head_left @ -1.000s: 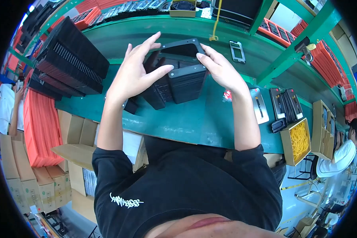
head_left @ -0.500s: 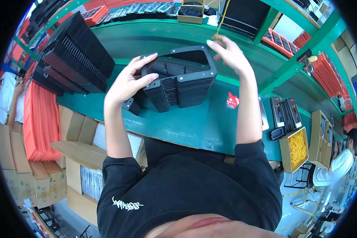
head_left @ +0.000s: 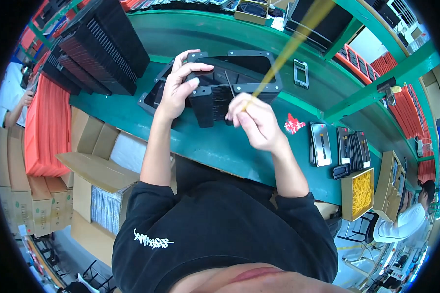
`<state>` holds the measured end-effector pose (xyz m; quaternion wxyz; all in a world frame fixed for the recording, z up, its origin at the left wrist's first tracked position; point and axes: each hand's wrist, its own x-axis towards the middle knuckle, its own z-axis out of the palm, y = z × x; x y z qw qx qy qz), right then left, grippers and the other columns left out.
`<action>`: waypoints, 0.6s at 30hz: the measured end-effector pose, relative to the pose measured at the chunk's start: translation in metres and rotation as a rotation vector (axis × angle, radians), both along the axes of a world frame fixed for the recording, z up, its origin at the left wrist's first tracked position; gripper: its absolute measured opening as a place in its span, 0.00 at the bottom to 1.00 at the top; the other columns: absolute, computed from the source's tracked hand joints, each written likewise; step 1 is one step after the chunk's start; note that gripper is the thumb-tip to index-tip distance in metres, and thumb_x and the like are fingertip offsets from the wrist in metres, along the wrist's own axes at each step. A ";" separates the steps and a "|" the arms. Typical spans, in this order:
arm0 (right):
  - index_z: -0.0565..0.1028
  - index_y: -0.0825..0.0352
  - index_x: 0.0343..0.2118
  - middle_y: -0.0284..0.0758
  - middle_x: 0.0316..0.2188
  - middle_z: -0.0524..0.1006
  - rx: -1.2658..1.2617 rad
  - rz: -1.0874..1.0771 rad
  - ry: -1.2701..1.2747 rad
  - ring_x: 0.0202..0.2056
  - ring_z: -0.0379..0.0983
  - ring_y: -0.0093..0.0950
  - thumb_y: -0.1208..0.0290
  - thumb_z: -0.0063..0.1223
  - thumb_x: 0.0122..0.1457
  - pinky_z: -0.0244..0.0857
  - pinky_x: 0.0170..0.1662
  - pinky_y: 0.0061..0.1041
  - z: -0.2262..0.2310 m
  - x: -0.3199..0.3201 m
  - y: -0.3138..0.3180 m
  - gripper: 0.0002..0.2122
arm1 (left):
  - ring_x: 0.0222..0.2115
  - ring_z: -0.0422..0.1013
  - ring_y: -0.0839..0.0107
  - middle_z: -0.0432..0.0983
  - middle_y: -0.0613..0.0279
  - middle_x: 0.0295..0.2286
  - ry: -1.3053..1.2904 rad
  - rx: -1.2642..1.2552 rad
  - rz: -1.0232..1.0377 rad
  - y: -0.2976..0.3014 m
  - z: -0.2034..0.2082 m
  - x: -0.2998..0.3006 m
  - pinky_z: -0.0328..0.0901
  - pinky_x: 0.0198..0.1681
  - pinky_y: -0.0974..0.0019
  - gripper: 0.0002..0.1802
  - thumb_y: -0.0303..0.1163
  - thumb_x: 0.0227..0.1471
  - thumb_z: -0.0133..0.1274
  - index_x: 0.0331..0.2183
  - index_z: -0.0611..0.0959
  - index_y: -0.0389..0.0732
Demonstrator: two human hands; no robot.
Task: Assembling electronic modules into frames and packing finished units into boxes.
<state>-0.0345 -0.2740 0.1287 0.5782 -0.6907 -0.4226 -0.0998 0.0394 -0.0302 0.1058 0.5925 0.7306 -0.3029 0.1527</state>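
Observation:
A stack of black rectangular frames (head_left: 203, 108), with small silver dots at their corners, stands on the green bench. My left hand (head_left: 178, 90) curls round the stack's left end, thumb at the near side and fingers over the top. At its near right side is my right hand (head_left: 256, 122), fingers pinched together. From these fingers a yellow cord (head_left: 291, 52), smeared by motion, runs up and right past the top edge. A thin dark rod (head_left: 229, 80) sticks up beside the fingertips; whether I hold it cannot be told. More black frame pieces (head_left: 149, 101) lie left of the stack.
Tall black stacks (head_left: 102, 53) and red trays (head_left: 49, 127) stand at left, above an open carton (head_left: 100, 178). On the right are a red-white scrap (head_left: 293, 124), metallic plates (head_left: 320, 144) and a box of yellow bands (head_left: 347, 195). A green post (head_left: 357, 100) rises there.
My right hand has come down and left from beyond the stack to its near side, drawing the yellow cord along. The view has shifted. My left hand remains on the stack.

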 end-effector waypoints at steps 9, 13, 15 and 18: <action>0.68 0.68 0.23 0.38 0.25 0.69 0.190 0.048 0.107 0.28 0.69 0.31 0.71 0.39 0.69 0.72 0.39 0.34 -0.001 -0.001 0.013 0.15 | 0.58 0.63 0.53 0.67 0.47 0.53 -0.067 0.160 0.031 0.005 0.009 0.002 0.57 0.62 0.53 0.39 0.49 0.30 0.67 0.47 0.84 0.41; 0.67 0.69 0.25 0.37 0.25 0.68 0.079 0.041 0.077 0.28 0.68 0.30 0.70 0.38 0.71 0.74 0.43 0.37 0.013 -0.002 0.016 0.16 | 0.56 0.65 0.53 0.67 0.49 0.52 -0.083 0.187 0.068 0.004 0.009 0.002 0.58 0.62 0.54 0.39 0.48 0.30 0.67 0.48 0.84 0.41; 0.67 0.69 0.25 0.37 0.25 0.67 0.006 0.056 0.032 0.28 0.68 0.29 0.69 0.37 0.71 0.74 0.44 0.37 0.008 -0.001 0.015 0.16 | 0.56 0.65 0.53 0.67 0.49 0.52 -0.087 0.179 0.072 0.003 0.009 0.001 0.58 0.62 0.54 0.39 0.48 0.29 0.67 0.48 0.84 0.41; 0.67 0.69 0.26 0.36 0.25 0.67 0.042 -0.057 -0.132 0.27 0.68 0.28 0.72 0.34 0.71 0.74 0.46 0.38 -0.032 -0.001 0.004 0.15 | 0.55 0.65 0.53 0.68 0.49 0.51 -0.088 0.156 0.065 0.003 0.010 0.002 0.58 0.62 0.54 0.40 0.48 0.29 0.66 0.48 0.84 0.41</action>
